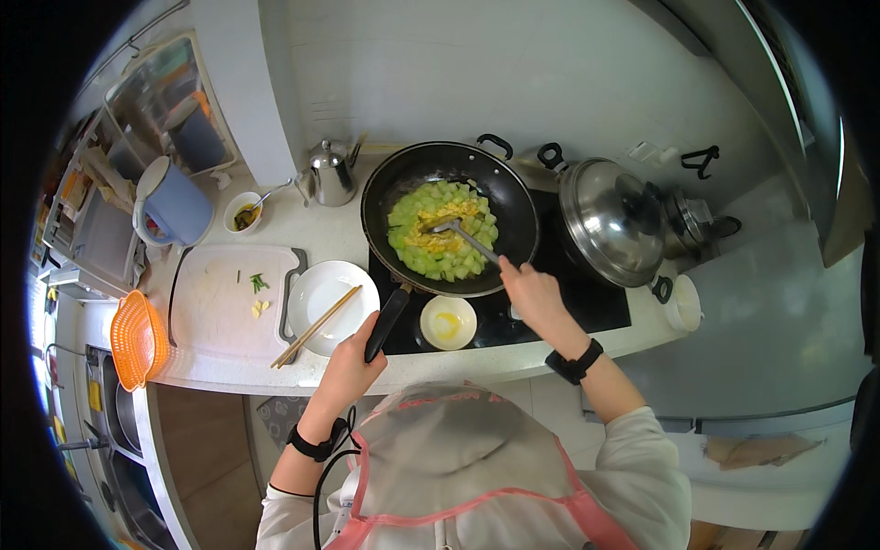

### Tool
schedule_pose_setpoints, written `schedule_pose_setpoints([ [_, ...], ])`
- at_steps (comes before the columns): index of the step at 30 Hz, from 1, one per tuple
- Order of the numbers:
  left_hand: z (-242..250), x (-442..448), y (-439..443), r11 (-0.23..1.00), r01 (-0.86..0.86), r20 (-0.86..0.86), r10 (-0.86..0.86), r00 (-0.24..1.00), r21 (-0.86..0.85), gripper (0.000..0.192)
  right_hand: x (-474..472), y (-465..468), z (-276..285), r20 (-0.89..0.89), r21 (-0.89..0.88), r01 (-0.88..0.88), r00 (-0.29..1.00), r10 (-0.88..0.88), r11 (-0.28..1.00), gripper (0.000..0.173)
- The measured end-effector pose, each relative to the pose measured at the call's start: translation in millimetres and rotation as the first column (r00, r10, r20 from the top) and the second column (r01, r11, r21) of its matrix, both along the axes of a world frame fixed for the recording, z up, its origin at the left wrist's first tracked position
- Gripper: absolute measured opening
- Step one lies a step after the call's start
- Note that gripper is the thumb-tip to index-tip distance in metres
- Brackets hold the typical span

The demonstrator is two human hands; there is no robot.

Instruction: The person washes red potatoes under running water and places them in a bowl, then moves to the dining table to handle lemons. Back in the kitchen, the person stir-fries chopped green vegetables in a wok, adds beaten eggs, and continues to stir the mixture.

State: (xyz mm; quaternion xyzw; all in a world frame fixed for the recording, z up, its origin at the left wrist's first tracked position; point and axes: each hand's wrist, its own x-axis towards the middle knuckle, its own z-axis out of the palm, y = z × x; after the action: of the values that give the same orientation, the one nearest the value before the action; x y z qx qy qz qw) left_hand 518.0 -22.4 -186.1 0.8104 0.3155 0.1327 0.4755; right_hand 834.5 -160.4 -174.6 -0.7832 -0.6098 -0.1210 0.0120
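Note:
A black wok sits on the black cooktop. Diced pale-green vegetable and yellow scrambled egg lie together in it. My left hand grips the wok's black handle. In my right hand is a grey spatula, its blade down among the egg. Close below the wok stands a small bowl with yellow liquid residue. Left of the handle, a pair of wooden chopsticks rests across a white plate.
At left lies a cutting board with chopped green pieces and garlic, beside an orange basket. Behind stand a blue pitcher, a sauce bowl with a spoon and a steel pot. A steel-lidded pan is at right.

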Motion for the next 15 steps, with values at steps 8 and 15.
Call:
schedule_pose_setpoints([
  [8,3,1,-1,1.000,0.001,-0.003,-0.001,1.000,0.000,0.062,7,-8,17,-0.085,0.054,0.077,0.994,-0.072,0.996,0.029],
  [15,2,1,-1,1.000,0.005,-0.008,-0.005,1.000,0.010,0.062,7,6,-6,0.030,-0.032,0.079,0.997,-0.078,0.996,0.032],
])
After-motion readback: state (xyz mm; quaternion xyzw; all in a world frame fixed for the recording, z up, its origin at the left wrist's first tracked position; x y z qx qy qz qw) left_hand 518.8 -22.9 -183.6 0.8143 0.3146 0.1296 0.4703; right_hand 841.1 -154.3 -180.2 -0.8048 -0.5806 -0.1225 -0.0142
